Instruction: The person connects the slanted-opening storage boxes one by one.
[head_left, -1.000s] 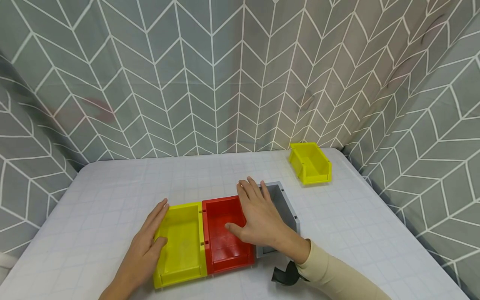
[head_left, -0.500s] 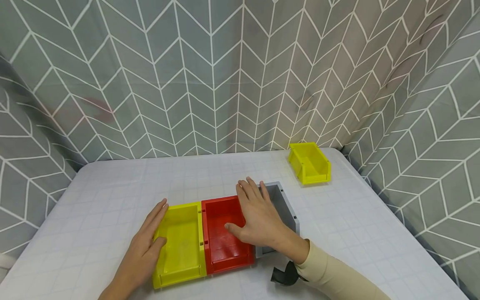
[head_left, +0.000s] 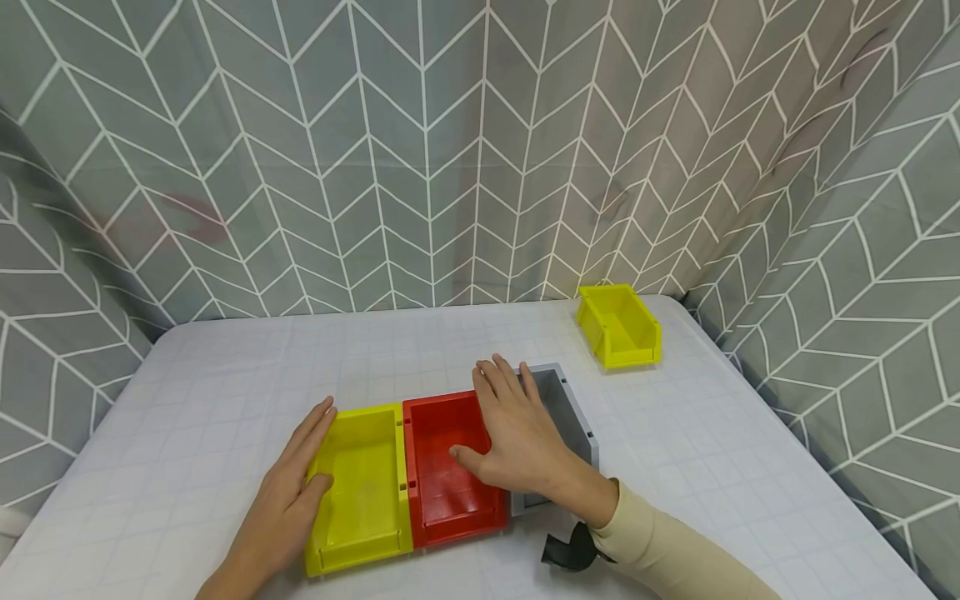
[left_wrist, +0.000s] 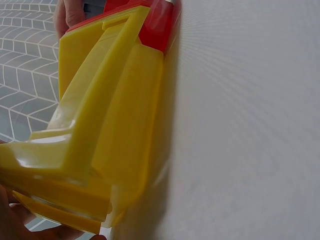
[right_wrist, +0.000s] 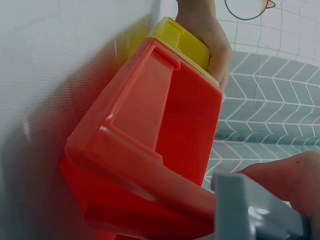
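Observation:
A yellow bin (head_left: 367, 487), a red bin (head_left: 442, 467) and a grey bin (head_left: 566, 412) stand side by side in a row on the white table. Along the yellow bin's left wall lies my left hand (head_left: 285, 500), its fingers extended on the outer side and the thumb over the rim. My right hand (head_left: 517, 442) spreads over the grey bin and the red bin's right side, its fingers fairly straight and the thumb above the red bin. It hides part of both bins. The right wrist view shows the red bin's front (right_wrist: 135, 165) close up, touching the yellow bin.
A smaller yellow bin (head_left: 622, 329) stands apart near the table's back right corner. A black strap (head_left: 572, 550) hangs by my right wrist. Behind the table (head_left: 247, 367) runs a grey curtain (head_left: 390, 167) with white chevron lines.

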